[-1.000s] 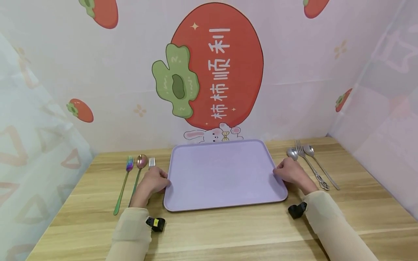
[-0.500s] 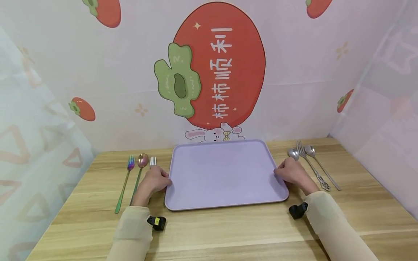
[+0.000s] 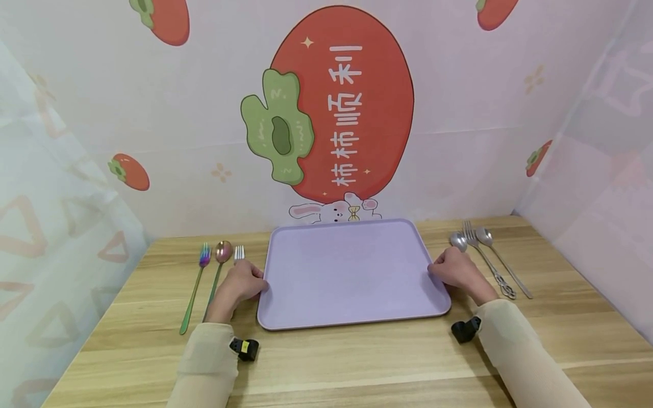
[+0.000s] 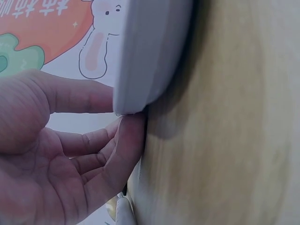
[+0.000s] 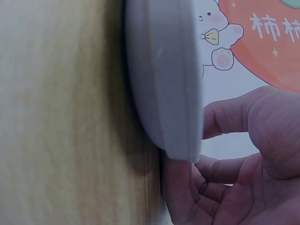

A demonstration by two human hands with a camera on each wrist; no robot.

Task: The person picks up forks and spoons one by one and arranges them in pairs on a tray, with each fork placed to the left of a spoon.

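Observation:
A pale purple rectangular tray (image 3: 347,275) lies on the wooden table. My left hand (image 3: 242,281) pinches its left edge, thumb over the rim; in the left wrist view the curled fingers (image 4: 129,138) meet the rim from below. At the opposite edge my right hand (image 3: 453,267) grips in the same way, thumb on top. The right wrist view shows that thumb against the tray wall (image 5: 164,79) and the fingers under its lip. Both hands are level with each other, and the tray sits flat between them.
Left of the tray lie a rainbow fork (image 3: 204,256), a copper-coloured spoon (image 3: 223,251) and a silver fork (image 3: 239,251) partly hidden by my left hand. On the right are two silver spoons (image 3: 458,241) and an ornate fork (image 3: 490,265). A printed cloth (image 3: 459,102) hangs behind the table (image 3: 357,368).

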